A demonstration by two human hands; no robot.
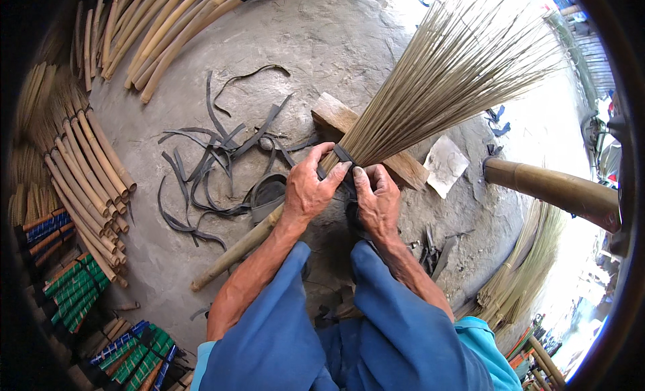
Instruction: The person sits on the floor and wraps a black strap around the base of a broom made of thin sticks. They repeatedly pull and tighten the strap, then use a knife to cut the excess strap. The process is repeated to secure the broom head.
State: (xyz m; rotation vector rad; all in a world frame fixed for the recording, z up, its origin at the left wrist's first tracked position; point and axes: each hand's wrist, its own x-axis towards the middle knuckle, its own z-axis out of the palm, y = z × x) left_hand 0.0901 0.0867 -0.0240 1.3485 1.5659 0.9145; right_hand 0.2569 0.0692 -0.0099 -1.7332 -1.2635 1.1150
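A broom of thin dry stalks (443, 82) lies slantwise in front of me, its bristles fanned to the far right. Its bamboo handle (235, 253) points to the near left, passing beneath my left forearm. Around the neck of the bundle goes a black rubber strip (345, 154). My left hand (310, 189) is closed, thumb and fingers pinching the strip at the binding. Close beside it, my right hand (377, 201) also pinches the strip between thumb and forefinger. A wooden block (406, 168) lies under the bundle.
Loose black strips (218, 149) are scattered on the grey floor (309, 41) at left. Stacked bamboo-handled brooms (87, 169) line the left side, some with green wrapping (77, 290). A thick bamboo pole (551, 189) juts in from the right, above loose dry stalks (524, 270).
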